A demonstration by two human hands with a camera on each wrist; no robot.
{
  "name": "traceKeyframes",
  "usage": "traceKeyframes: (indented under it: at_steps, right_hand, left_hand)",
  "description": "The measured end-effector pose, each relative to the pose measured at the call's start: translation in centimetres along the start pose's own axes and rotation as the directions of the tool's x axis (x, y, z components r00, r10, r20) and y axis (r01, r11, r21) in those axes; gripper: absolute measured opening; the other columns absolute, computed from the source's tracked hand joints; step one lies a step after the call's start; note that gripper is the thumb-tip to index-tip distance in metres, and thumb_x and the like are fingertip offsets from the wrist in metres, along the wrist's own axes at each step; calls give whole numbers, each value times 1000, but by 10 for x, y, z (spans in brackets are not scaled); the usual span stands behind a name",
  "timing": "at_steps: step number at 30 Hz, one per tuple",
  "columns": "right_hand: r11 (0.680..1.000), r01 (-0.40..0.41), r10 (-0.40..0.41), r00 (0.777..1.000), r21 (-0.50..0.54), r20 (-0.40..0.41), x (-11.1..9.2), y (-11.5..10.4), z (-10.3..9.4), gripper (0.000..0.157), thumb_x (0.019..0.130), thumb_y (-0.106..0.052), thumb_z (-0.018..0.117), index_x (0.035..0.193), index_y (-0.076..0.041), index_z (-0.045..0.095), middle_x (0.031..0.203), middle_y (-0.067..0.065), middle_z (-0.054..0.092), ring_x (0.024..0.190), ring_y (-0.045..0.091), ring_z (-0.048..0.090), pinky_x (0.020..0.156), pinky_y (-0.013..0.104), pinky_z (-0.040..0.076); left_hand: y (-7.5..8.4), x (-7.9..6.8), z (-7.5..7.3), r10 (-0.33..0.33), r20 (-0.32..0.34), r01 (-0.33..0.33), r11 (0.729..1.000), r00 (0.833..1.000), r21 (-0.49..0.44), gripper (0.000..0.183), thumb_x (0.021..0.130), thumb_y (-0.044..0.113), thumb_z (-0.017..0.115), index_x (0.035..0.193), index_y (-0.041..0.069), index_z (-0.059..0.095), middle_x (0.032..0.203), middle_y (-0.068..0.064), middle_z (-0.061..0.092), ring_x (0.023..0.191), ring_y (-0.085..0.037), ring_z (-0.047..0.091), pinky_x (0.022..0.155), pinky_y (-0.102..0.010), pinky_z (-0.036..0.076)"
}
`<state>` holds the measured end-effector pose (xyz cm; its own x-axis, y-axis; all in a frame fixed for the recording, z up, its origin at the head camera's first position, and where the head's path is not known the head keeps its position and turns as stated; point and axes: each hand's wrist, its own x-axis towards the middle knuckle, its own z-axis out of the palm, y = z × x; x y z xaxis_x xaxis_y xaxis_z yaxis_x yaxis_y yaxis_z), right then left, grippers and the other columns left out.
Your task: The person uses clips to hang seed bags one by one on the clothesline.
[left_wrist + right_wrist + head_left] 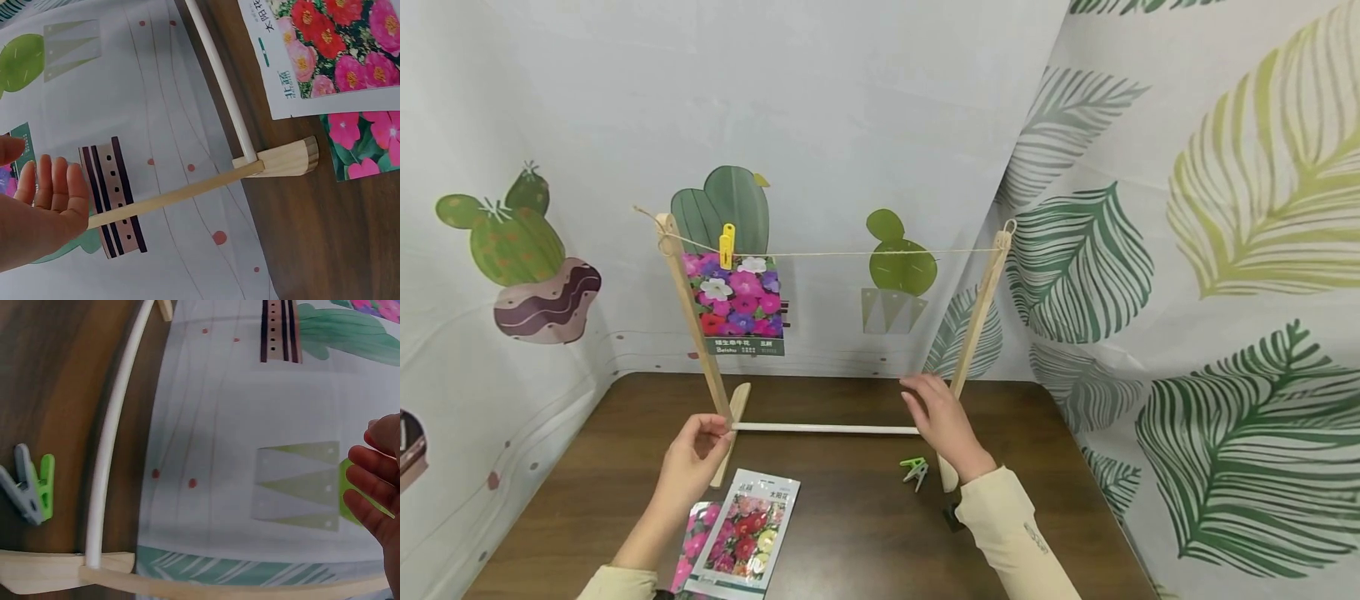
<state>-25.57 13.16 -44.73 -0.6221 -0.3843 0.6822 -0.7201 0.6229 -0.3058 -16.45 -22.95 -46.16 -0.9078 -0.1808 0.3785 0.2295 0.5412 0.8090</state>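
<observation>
A wooden stand has a left post, a right post and a white crossbar low between them. Along the top runs a thin string, where a yellow clothespin holds a flower seed packet near the left post. My left hand is beside the foot of the left post, its fingers loosely bent with nothing between them in the left wrist view. Near the lower right post is my right hand, fingers relaxed and apart, holding nothing; it overlaps the crossbar's right end in the head view.
On the brown table, a white-bordered seed packet overlaps a pink-flowered packet at front left. A green clothespin and a grey clothespin lie by the right foot. Printed curtains hang behind.
</observation>
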Motion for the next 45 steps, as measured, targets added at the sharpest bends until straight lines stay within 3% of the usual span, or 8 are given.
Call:
traceKeyframes:
  at_steps: [6,11,14,18,23,30,38,45]
  right_hand:
    - [996,-91,90,992,3,84,-13,9,9,21,93,-9,63,114,-7,65,108,6,65,99,23,59,83,39,50]
    - [990,-138,138,982,-6,127,-28,20,14,20,91,-6,65,110,-3,66,105,9,64,104,30,59,88,45,48]
    - [991,-133,134,982,-18,133,-36,26,16,19,90,-4,66,109,-2,66,104,9,64,102,29,59,87,44,49]
    - [990,-138,139,979,-19,148,-47,34,20,20,89,-4,67,108,-2,66,102,7,63,95,23,59,79,39,51]
    - [990,-140,141,973,-18,183,-58,43,27,19,88,-4,69,106,-4,66,102,5,63,94,21,60,76,37,52]
    - [993,-114,116,959,-23,258,-73,51,36,18,86,-2,70,104,-4,68,97,3,62,86,19,60,74,36,52]
    - [996,-33,62,911,-78,407,-84,54,42,27,77,8,70,102,-3,70,95,6,64,90,21,61,77,35,52]
    - [998,-49,65,865,-46,497,-88,50,43,27,75,10,70,99,-2,72,92,8,63,85,21,60,74,33,52]
  left_hand:
    - [-10,-2,0,-23,46,19,997,999,70,24,89,7,67,109,0,56,97,-12,62,84,-8,54,73,-19,46]
    - [-16,-5,2,-39,82,31,995,996,93,31,85,3,69,111,-3,54,96,-13,60,86,-25,58,75,-32,51]
    - [-18,-7,2,-67,104,57,994,992,93,33,85,3,69,113,-3,52,97,-14,59,89,-30,58,73,-29,51]
    - [-23,-10,4,-104,131,90,990,986,104,35,85,4,70,115,-4,51,99,-16,59,91,-31,57,73,-24,49]
    - [-28,-14,7,-132,158,113,986,979,124,38,83,2,70,115,-5,51,99,-20,58,89,-31,57,72,-29,49]
    - [-34,-17,9,-219,232,181,968,948,174,42,83,3,69,118,-8,48,100,-22,56,89,-31,57,73,-35,47]
    - [-45,-26,14,-258,300,179,947,918,267,54,79,6,72,120,-13,43,99,-26,55,86,-34,59,70,-45,50]
    - [-51,-30,21,-262,314,171,942,913,289,55,76,6,75,116,-14,45,93,-25,55,82,-33,57,73,-51,48]
